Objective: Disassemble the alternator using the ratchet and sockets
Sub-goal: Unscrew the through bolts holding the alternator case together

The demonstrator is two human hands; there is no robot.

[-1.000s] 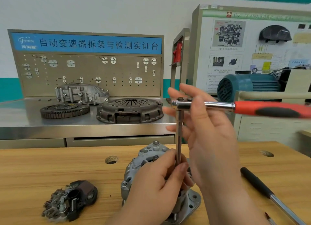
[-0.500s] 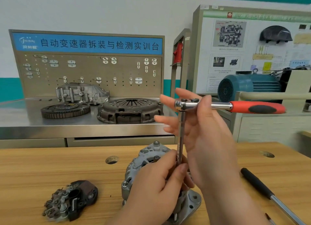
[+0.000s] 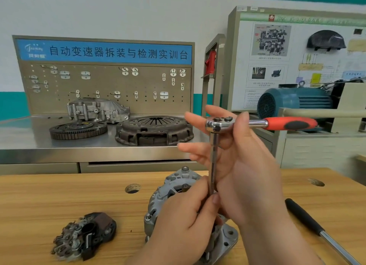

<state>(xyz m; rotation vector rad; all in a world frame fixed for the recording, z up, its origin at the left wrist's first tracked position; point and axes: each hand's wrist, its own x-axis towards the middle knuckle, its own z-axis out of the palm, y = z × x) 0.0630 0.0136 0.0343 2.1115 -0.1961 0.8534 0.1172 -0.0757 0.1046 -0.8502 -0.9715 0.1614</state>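
open workbench point(image 3: 59, 195) between alternator point(image 3: 168, 193) and dark part point(image 3: 85, 235) at left, black-handled bar point(image 3: 305, 217) at right, ratchet point(image 3: 219, 124) on upright extension point(image 3: 213, 161) over alternator

- alternator point(image 3: 170, 193): grey cast housing, on desk point(image 3: 59, 195), mid front edge.
- ratchet point(image 3: 257, 123): chrome head, red-black handle level, pointing right, above alternator.
- extension bar point(image 3: 213, 161): chrome, upright under ratchet head, lower end hidden.
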